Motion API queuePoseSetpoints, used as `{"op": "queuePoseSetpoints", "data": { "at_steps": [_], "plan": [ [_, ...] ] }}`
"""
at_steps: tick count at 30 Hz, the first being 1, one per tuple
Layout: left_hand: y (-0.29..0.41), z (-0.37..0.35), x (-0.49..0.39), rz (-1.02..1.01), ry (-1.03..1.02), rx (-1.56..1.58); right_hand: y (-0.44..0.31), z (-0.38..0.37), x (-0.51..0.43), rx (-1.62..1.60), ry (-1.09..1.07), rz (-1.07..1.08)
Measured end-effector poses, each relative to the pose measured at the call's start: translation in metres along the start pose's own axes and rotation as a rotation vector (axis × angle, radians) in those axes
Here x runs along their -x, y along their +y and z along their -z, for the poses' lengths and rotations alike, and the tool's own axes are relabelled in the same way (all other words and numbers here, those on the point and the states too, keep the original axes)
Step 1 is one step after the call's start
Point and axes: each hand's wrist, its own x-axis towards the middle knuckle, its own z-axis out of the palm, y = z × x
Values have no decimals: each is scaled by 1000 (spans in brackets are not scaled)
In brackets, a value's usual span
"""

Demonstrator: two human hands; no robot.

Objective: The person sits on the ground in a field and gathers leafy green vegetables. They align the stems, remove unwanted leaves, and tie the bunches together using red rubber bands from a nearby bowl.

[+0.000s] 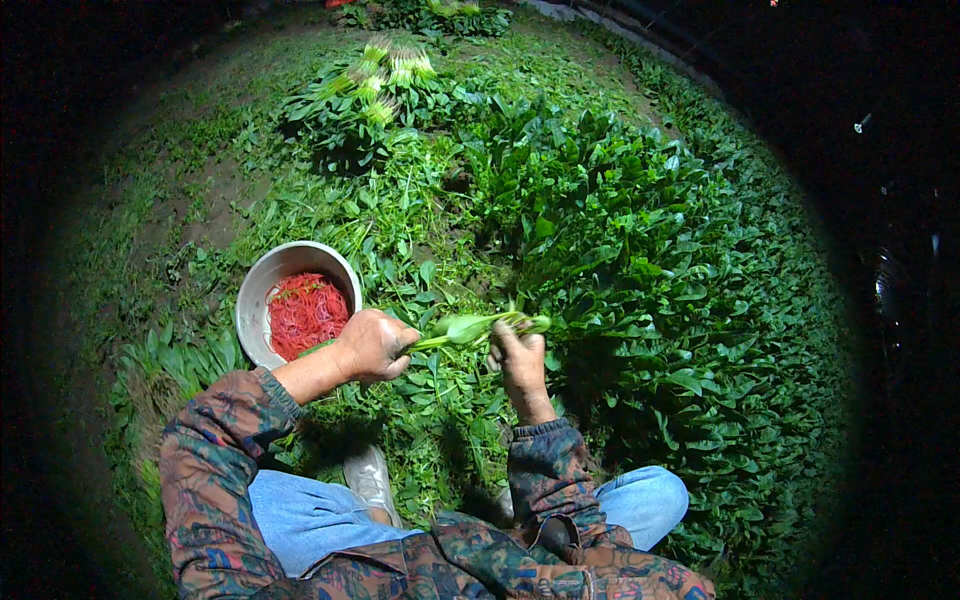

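Observation:
A leafy green plant is stretched between my two hands, slightly blurred. My left hand is closed around its stems on the left side, just right of a bucket's rim. At the other end, my right hand grips the leaves between thumb and fingers. The pale round bucket stands on the ground and holds a heap of thin red loops, which look like rubber bands. My left forearm covers the lower right part of the bucket.
A dense leafy green crop grows along the right. Loose cut leaves litter the ground before me. Bundled greens lie farther ahead with their pale root ends up. More greens lie left of the bucket. My shoe rests below my hands.

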Motion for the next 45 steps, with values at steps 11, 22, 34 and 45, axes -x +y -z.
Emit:
{"op": "queuePoseSetpoints", "data": {
  "at_steps": [11, 22, 34, 45],
  "plan": [
    [-1, -3, 6, 126, 68, 182, -19, 45, 2, 1030, -207, 253],
    [17, 26, -21, -26, 29, 418, -49, -53, 20, 707, -485, 594],
    [-24, 33, -24, 907, 356, 1429, 81, 43, -180, 1902, -472, 616],
    [-29, 32, -9, 1028, 213, 1392, 155, 130, -299, 2617, -428, -332]
  ]
}}
